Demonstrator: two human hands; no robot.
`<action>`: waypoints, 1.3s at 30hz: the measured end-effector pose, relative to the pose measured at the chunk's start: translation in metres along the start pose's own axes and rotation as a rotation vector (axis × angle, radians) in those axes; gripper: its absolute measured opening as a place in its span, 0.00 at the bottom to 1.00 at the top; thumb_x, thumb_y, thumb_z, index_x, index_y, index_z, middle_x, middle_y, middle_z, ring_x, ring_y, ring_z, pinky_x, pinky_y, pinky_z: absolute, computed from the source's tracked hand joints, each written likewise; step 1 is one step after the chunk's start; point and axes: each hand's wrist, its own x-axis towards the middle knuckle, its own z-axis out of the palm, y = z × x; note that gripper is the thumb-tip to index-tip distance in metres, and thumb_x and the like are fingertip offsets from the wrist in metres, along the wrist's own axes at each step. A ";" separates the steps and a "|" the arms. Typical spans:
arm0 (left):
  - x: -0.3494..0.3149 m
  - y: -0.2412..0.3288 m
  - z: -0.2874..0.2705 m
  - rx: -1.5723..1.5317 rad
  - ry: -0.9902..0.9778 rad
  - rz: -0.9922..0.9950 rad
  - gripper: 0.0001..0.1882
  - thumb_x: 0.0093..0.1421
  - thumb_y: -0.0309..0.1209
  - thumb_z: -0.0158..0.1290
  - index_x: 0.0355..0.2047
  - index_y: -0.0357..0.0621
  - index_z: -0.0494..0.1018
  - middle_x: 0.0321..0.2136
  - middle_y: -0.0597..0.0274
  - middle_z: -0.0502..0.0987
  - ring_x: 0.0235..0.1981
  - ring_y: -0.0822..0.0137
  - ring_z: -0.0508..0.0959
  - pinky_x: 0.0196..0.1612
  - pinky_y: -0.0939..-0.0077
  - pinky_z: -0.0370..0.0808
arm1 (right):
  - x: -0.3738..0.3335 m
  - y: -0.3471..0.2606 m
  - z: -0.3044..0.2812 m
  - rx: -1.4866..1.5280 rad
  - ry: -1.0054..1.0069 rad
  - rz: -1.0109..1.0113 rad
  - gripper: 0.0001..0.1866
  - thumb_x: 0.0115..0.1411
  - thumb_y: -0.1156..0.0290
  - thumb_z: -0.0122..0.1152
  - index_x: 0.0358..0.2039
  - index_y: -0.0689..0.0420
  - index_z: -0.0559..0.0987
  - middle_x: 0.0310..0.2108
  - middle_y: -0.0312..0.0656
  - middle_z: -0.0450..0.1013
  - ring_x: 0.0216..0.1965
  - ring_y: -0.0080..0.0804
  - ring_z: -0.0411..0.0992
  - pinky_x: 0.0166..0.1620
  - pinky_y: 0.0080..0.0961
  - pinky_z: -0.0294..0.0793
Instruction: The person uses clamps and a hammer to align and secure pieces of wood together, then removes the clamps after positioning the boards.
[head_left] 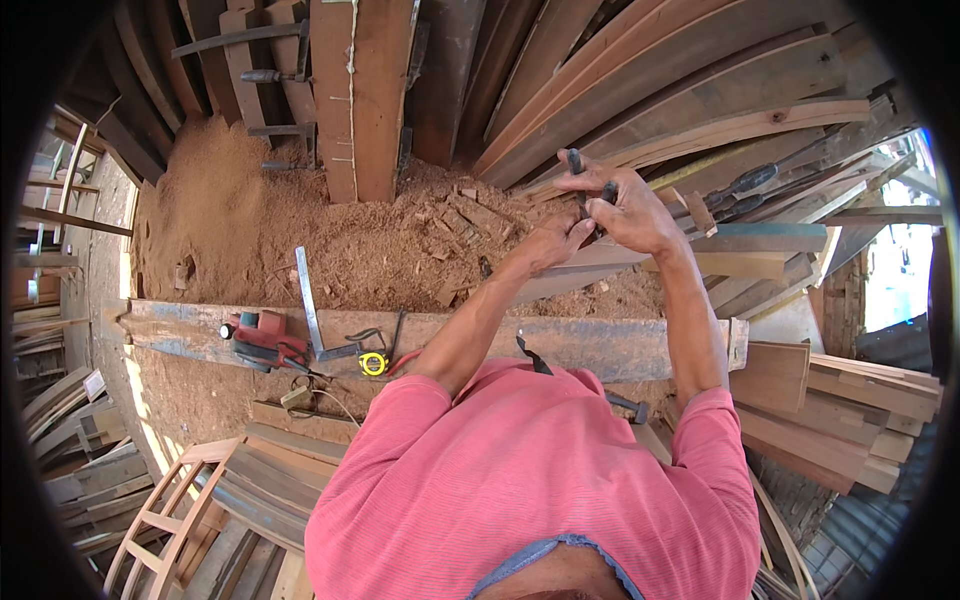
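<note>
My two hands are close together beyond the bench, over the wood shavings and beside the leaning boards. Between them is a dark tool with two rounded, handle-like ends; the fingers hide the rest, so its kind is unclear. My right hand is closed around its upper part. Lower and to the left, my left hand has its fingers closed at the tool's lower side. A pale board lies just below the hands. Right of them a wooden-headed mallet-like piece rests near dark-handled tools.
Across the front runs a worn plank bench. It bears a red power planer, a metal square and a yellow tape measure. Sawdust is heaped behind. Clamps hang by a tall upright board; stacked timber stands right.
</note>
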 end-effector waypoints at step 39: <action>0.059 -0.025 0.083 0.549 -0.272 -0.140 0.28 0.62 0.45 0.56 0.57 0.41 0.70 0.48 0.42 0.79 0.53 0.44 0.77 0.56 0.53 0.74 | -0.043 0.024 -0.027 0.041 0.443 0.096 0.10 0.63 0.71 0.53 0.39 0.62 0.79 0.40 0.42 0.78 0.43 0.29 0.72 0.51 0.30 0.70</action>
